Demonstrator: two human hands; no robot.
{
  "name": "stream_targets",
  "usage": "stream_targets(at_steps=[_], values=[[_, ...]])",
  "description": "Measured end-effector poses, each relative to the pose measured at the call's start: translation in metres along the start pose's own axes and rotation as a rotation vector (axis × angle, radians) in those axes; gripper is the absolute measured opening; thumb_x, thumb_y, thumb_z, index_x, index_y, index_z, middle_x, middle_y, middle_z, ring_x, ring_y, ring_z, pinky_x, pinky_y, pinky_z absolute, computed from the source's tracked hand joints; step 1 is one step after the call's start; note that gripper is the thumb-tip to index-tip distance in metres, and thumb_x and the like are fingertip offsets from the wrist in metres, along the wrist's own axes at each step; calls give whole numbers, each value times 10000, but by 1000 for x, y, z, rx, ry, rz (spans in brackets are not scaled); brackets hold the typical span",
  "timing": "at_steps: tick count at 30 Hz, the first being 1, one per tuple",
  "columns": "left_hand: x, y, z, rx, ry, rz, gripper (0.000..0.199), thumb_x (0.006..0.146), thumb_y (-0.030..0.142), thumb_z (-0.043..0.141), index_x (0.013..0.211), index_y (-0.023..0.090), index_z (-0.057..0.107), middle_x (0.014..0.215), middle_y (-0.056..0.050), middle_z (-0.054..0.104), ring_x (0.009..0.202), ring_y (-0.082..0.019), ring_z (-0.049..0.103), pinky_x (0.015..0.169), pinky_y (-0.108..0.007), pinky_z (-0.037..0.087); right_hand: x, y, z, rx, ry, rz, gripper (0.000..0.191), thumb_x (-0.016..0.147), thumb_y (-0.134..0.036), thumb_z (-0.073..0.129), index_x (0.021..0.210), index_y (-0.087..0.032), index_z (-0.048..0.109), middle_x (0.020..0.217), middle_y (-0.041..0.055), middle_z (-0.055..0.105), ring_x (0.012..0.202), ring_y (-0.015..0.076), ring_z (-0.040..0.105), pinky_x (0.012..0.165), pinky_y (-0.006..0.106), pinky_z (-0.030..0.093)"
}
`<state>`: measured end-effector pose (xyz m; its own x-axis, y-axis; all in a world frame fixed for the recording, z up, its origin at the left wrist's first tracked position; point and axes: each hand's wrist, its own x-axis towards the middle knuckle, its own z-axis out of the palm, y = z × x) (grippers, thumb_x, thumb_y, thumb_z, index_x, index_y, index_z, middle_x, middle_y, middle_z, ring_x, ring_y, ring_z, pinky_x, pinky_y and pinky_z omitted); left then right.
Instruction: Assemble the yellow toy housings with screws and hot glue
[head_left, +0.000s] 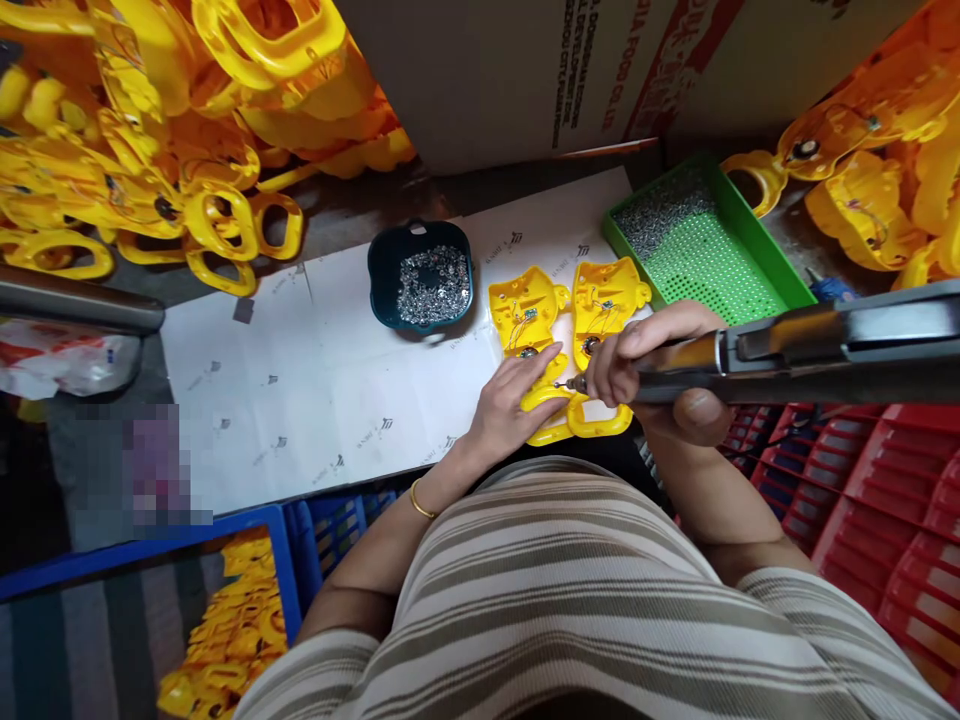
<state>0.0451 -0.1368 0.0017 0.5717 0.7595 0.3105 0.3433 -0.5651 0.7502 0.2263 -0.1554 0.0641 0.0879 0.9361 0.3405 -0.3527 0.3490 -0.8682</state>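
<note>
Fingers of the right hand curl firmly around a dark power screwdriver, which is held nearly level with its bit pointing left. The right forearm rises from beside the striped shirt, elbow bent. The left hand comes in palm down, its fingers extended and slightly parted, lying over the left of 2 yellow shells; its thumb runs along that shell's looped handle, and the bit tip sits between thumb and forefinger. A thin bangle circles the left wrist.

Both shells lie side by side on white printed sheeting, hollow side up, between a dark bowl of small metal parts and a green basket.

The left hand covers part of the left shell's middle, and the right hand hides part of the right shell. Whether the bit touches a screw is too small to tell. The right palm is hidden behind the screwdriver, whose rear is cut off by the right edge. A patch at far left is pixelated.
</note>
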Motion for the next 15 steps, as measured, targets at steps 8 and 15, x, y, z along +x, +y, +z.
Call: stream_targets(at_steps=[8,15], values=[[-22,-14,8,366,245,-223,686,801,536,666,1349,173,472,1406,-196,415,1268,-316,421,1027,-458,370,18,27,-3,-44,37,-196,254,789,-472,638,934,-264,619,515,-61,487,404,118,483,406,258,426],[-24,-24,20,362,118,-326,771,824,601,599,1441,205,361,1467,-183,413,1274,-317,418,1017,-447,333,16,59,-9,-65,-20,-146,316,767,-521,633,1002,-310,635,540,-52,463,407,142,463,397,297,394]])
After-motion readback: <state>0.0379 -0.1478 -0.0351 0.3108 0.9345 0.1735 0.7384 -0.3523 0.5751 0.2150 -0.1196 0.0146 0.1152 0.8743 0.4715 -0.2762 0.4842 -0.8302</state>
